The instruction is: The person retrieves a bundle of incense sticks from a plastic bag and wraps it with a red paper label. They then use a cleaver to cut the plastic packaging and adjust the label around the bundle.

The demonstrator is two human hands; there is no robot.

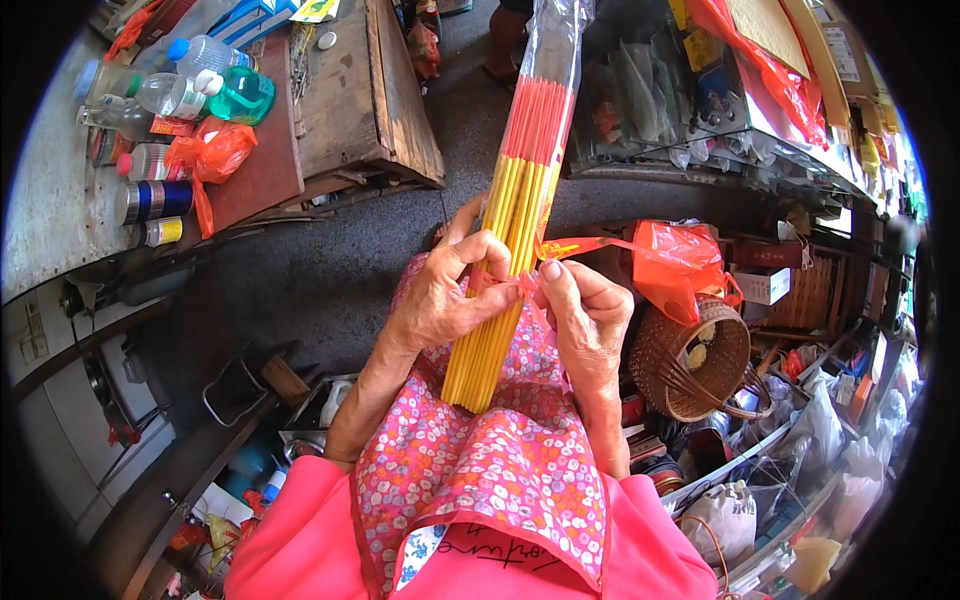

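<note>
A long bundle of incense sticks (515,215), yellow below and red above, slants across my lap, its upper part inside a clear plastic sleeve (555,45). My left hand (440,290) is wrapped round the bundle's middle, thumb and forefinger on its front. A thin pinkish-red plastic strip (530,290) crosses the sticks there. Close beside the bundle, my right hand (583,310) has its thumb and fingers pinched on that strip; its far end is hidden in the fingers. Just above, a red and yellow plastic band (575,246) reaches from the bundle toward the right.
A red plastic bag (680,265) hangs over a brown wicker basket (655,350) at right. Several bottles (240,95) and an orange-red bag (215,150) stand on the left table (60,215). A wooden cabinet (345,90) is ahead; a cluttered shelf (740,140) fills the far right.
</note>
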